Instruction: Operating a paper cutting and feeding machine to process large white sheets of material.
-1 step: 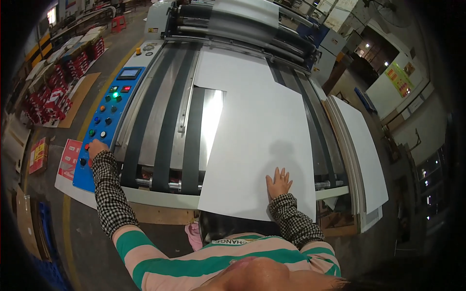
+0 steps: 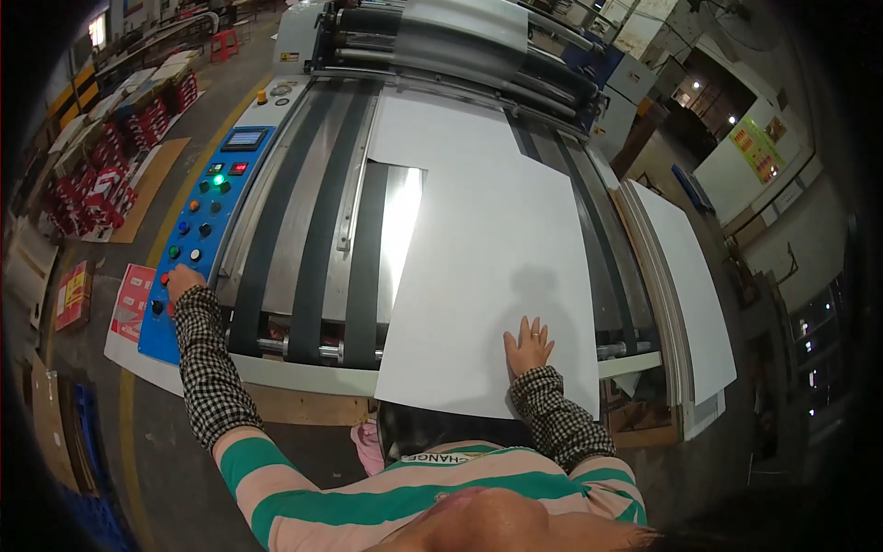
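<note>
My left hand (image 2: 185,277) rests at the near end of the blue control panel (image 2: 207,221), its fingers curled over a red button (image 2: 166,279). Part of the button lies under the fingers. My right hand (image 2: 529,347) lies flat, fingers spread, on a large white sheet (image 2: 487,276). A ring shows on one finger. That sheet covers the middle of the feed table and hangs over its near edge. Its far end meets another white sheet (image 2: 441,127), which reaches up to the rollers (image 2: 460,60); which one overlaps the other I cannot tell.
Dark conveyor belts (image 2: 317,230) run lengthwise beside a metal guide bar (image 2: 354,193). A stack of white sheets (image 2: 685,294) stands against the machine's right side. Red-and-white bundles (image 2: 110,189) sit on the floor at left, with a red stool (image 2: 223,44) farther back.
</note>
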`<state>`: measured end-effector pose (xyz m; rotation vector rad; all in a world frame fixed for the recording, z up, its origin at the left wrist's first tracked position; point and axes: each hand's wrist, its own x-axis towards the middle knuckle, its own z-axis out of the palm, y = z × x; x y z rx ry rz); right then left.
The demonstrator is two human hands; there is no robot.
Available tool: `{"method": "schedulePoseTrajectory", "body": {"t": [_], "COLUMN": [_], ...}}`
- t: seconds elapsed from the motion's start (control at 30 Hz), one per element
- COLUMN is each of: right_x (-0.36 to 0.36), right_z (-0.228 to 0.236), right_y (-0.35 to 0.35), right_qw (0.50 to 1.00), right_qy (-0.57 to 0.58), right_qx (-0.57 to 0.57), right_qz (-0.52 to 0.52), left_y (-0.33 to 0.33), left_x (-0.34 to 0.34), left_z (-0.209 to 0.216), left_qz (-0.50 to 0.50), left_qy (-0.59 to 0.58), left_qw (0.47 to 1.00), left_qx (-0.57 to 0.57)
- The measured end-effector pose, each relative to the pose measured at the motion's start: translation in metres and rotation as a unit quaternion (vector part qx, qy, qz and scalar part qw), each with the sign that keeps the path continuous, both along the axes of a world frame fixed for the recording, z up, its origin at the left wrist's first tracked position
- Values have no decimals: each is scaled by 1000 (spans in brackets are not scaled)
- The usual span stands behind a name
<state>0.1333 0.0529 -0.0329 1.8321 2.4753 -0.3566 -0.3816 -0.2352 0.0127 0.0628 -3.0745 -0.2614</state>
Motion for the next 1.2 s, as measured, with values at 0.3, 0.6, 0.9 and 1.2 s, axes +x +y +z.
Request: {"method": "schedulePoseTrajectory", "body": {"t": [0.3, 0.6, 0.9, 1.2], "right_x": [-3, -26, -46, -75], "right_z": [-7, -13, -16, -8], "right_y": [-7, -13, -4, 24], "right_qw": [998, 993, 990, 989], "right_qy": [24, 24, 36, 16], "right_qx": [5, 17, 31, 6], "right_qz": [58, 110, 136, 145], "left_y": [0, -3, -4, -8], "left_x": [5, 1, 3, 1], "left_z": [6, 5, 6, -4], "left_qz": [22, 31, 17, 12], "left_qy": [5, -3, 2, 42], "left_qw": [999, 1000, 1000, 999], "left_qx": [24, 2, -7, -6]}}
